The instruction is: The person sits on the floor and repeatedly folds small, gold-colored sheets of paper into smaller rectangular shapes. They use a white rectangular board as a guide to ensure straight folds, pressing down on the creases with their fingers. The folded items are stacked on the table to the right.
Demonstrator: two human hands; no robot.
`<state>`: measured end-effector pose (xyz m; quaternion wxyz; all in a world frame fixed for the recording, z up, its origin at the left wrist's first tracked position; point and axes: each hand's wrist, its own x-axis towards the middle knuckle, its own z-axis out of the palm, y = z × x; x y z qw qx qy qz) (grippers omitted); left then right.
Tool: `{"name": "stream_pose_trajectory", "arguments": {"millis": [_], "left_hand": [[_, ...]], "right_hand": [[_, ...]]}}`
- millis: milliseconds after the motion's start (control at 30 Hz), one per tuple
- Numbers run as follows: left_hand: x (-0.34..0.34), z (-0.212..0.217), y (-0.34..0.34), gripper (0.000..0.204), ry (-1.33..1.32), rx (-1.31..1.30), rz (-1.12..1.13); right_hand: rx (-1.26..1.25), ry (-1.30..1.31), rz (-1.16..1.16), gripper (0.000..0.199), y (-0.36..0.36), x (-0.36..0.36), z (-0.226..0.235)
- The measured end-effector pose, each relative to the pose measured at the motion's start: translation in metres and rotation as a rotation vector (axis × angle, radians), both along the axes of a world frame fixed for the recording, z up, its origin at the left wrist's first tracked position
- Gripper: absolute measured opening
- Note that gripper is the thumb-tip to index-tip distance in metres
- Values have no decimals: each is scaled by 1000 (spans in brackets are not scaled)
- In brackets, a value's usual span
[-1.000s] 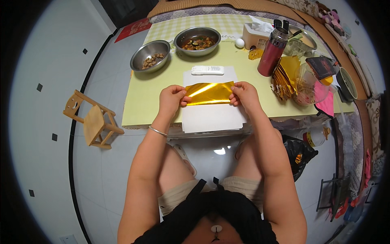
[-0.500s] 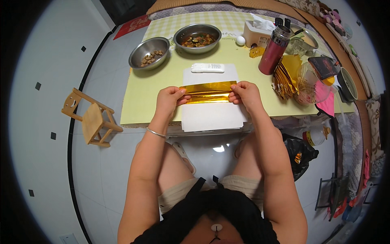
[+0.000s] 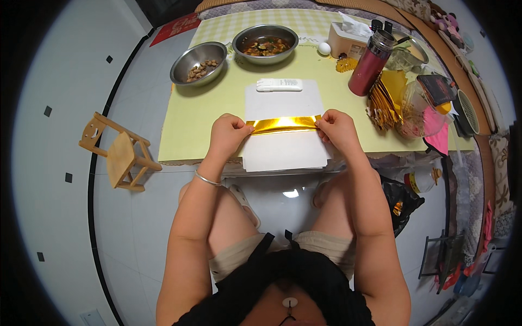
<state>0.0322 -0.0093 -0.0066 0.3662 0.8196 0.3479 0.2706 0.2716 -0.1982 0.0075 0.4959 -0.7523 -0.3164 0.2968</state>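
A strip of shiny gold foil paper, folded lengthwise, stretches between my two hands. My left hand pinches its left end between thumb and fingers. At the right end, my right hand grips it the same way. Below the strip lies a stack of white paper sheets, jutting slightly over the table's near edge. Beyond the strip, a white plastic case-like item rests on the sheets. Folded gold foil pieces are bunched to the right of my right hand.
Steel bowls stand at the back left, one with peanuts, one with food in broth. A maroon flask, tissue box, egg and clear plastic bowl sit rightward. A small wooden chair is left.
The gold strip is narrower now: its upper and lower bands have come together into one. Both hands stay at its ends, and the view has shifted slightly.
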Motion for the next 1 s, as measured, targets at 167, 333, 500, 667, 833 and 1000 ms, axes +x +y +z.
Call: {"name": "stream_pose_trajectory", "arguments": {"millis": [167,333,500,667,833,1000], "left_hand": [[-1,-6,2,24,31,115,-11],[2,-2,-2,22,78,205,-29],[10,15,-14,28,308,228,-31],[20,21,-25,50,353,901,-425],[19,24,-29,49,536,868,-531],[-25,24,-18,54,535,516,-521]], "right_hand": [[-31,-109,18,17,1,1,-4],[-42,-207,2,15,2,0,-8],[-140,-380,12,11,1,-1,-6],[-146,-1042,14,25,6,-28,6],[39,-1189,506,59,7,-56,-27],[-207,-1047,524,72,-16,-38,-14]]}}
